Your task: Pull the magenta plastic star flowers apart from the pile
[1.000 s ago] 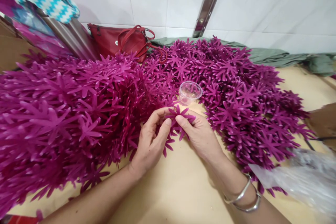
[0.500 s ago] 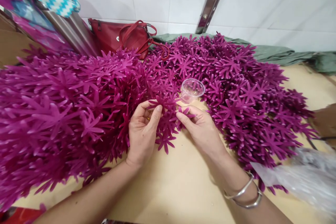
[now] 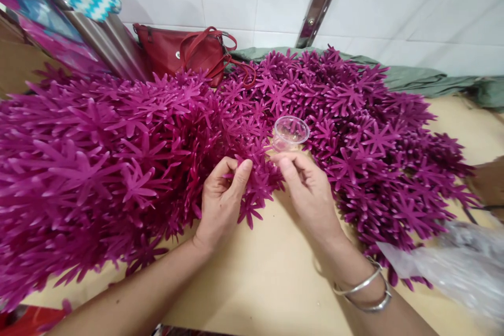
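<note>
My left hand (image 3: 223, 197) is closed in a pinch, thumb against the forefinger, on a purple artificial flower piece (image 3: 252, 210) with long narrow petals. Just across from it, my right hand (image 3: 309, 189) is also pinched at the fingertips; whatever it may hold is too small to make out. Between and behind the fingertips lie more loose purple flower pieces (image 3: 248, 126). A small clear plastic cup (image 3: 290, 142) stands right behind my right fingers, with tiny bits in it that I cannot identify.
Large heaps of purple flowers lie on the left (image 3: 86, 163) and right (image 3: 374, 142) of the tan tabletop (image 3: 260, 283). A red handbag (image 3: 165, 52) and green cloth (image 3: 413, 73) are by the tiled wall. A clear plastic bag (image 3: 452, 268) sits at the right.
Both hands have shifted slightly right. The purple petals that showed at my right fingertips no longer show there, and its fingers have curled in more. My left hand keeps its pinch.
</note>
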`<state>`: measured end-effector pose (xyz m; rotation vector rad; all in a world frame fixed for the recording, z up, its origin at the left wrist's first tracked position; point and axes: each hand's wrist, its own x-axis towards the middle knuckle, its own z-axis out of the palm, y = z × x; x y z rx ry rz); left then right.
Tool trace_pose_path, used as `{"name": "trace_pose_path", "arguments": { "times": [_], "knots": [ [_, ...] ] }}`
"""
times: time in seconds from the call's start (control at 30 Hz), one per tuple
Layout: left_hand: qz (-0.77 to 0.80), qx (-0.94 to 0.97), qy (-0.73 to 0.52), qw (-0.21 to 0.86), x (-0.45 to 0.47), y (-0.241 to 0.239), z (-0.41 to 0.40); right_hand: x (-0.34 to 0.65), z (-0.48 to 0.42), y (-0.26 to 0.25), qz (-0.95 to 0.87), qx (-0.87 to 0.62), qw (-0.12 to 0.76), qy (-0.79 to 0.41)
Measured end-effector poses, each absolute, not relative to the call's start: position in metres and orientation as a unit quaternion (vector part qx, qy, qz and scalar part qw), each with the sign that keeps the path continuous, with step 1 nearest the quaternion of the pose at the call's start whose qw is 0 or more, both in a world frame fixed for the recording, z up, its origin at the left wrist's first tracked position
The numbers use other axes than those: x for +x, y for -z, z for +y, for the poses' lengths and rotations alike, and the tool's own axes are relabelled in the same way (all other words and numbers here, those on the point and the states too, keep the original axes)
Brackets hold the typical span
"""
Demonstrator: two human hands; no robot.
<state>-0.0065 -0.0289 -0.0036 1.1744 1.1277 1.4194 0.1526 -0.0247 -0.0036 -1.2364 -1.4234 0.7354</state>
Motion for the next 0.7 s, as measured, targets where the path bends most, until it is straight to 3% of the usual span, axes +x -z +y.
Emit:
{"name": "trace_pose_path", "arguments": {
  "times": [0.47, 0.7],
  "knots": [
    [0.473, 0.555, -0.531, 0.432, -0.008, 0.005, -0.034, 0.139, -0.031, 0.007, -0.561, -0.408, 0.506, -0.513],
    [0.501, 0.542, -0.543, 0.4, -0.008, 0.004, -0.035, 0.146, -0.027, 0.009, -0.617, -0.462, 0.489, -0.409]
  ]
}}
